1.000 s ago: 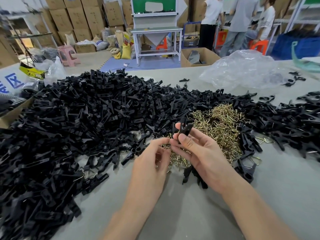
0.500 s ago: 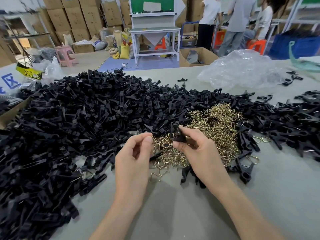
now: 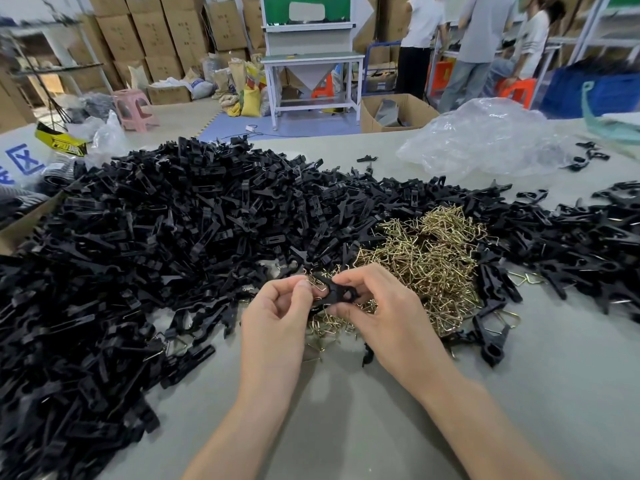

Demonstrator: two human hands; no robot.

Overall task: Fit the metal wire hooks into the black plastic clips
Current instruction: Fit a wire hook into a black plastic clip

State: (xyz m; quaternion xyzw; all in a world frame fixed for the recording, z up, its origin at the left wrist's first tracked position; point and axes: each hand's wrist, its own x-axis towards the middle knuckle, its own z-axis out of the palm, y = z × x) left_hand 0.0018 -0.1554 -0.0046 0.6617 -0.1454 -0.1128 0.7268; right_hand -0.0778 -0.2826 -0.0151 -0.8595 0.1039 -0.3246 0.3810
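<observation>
One black plastic clip (image 3: pixel 335 293) lies sideways between my two hands, just above the near edge of the brass wire hook pile (image 3: pixel 426 258). My right hand (image 3: pixel 388 313) pinches its right end with thumb and forefinger. My left hand (image 3: pixel 277 317) has its fingers curled and its thumb and forefinger at the clip's left end, where a brass wire hook (image 3: pixel 317 285) shows; whether it is seated in the clip is hidden. A huge heap of black clips (image 3: pixel 145 244) covers the table's left and back.
More black clips (image 3: pixel 595 233) spread to the right, some fitted with wire hooks (image 3: pixel 491 337). A crumpled clear plastic bag (image 3: pixel 485 140) lies at the back right. A cardboard box edge (image 3: pixel 24 223) sits at far left. Bare grey table (image 3: pixel 346 427) lies under my forearms. People stand beyond the table.
My right hand turned the clip from upright to sideways and lowered it. My left hand closed in and now pinches at the clip's left end with a wire hook.
</observation>
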